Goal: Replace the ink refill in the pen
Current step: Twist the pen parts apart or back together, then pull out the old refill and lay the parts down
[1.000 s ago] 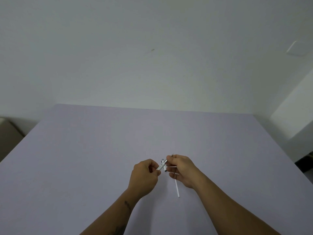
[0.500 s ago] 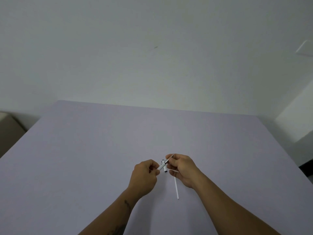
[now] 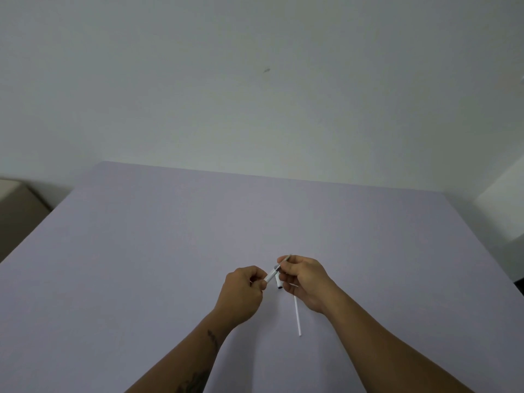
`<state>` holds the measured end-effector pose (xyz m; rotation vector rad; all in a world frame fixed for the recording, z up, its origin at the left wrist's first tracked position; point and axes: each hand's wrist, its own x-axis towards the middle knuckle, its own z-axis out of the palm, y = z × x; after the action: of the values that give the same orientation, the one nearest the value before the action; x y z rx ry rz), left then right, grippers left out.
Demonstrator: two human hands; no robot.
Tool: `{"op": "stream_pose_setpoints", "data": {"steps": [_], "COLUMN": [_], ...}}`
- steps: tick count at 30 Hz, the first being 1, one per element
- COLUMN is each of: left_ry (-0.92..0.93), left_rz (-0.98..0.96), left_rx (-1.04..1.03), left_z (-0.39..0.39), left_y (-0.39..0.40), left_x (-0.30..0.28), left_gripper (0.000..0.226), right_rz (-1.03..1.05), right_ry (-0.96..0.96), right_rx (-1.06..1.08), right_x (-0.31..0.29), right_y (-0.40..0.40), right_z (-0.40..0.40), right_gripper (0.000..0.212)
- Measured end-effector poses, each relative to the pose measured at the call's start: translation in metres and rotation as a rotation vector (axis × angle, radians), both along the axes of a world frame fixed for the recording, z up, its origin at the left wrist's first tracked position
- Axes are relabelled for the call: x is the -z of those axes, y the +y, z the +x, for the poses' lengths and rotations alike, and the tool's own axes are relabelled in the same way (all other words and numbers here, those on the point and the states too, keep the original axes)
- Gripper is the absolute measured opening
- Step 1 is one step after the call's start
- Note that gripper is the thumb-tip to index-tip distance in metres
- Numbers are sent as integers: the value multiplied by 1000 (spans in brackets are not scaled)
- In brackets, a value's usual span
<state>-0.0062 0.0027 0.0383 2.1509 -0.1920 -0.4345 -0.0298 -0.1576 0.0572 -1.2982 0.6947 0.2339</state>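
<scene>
Light dim and even, cool grey cast overall; source not identifiable. Wall (image 3: 255,80) shades darker toward the upper corners, palest just above the far edge of the bench (image 3: 141,251). No glare on the matte lavender bench top. Shadows soft and faint: a weak one on the bench under the left hand (image 3: 243,290) and right hand (image 3: 304,282). Wide-angle distortion: bench edges splay outward toward the near corners. Brown object at far left (image 3: 17,205) smeared, soft. Small items between the hands poorly resolved.
</scene>
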Motion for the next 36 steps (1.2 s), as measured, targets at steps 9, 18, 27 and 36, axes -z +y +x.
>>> {"op": "stream_pose_setpoints", "data": {"steps": [9,18,27,36], "left_ry": [61,164,258,297], "left_rz": [-3,60,91,109], "left_rx": [-44,-95,-141,-143], "left_z": [2,5,15,12], "left_y": [-3,-5,-10,-9], "left_x": [9,26,45,58], "left_gripper": [10,4,5,2], "right_rz": [-13,-445,-736,-844], "right_ry": [25,103,321,357], "right_rx": [125,-69,-343,-438], "right_x": [-7,25,67,75], "right_y": [-16,-42,-32,-32], "right_z": [17,39,56,69], "right_gripper": [10,8,22,23]}}
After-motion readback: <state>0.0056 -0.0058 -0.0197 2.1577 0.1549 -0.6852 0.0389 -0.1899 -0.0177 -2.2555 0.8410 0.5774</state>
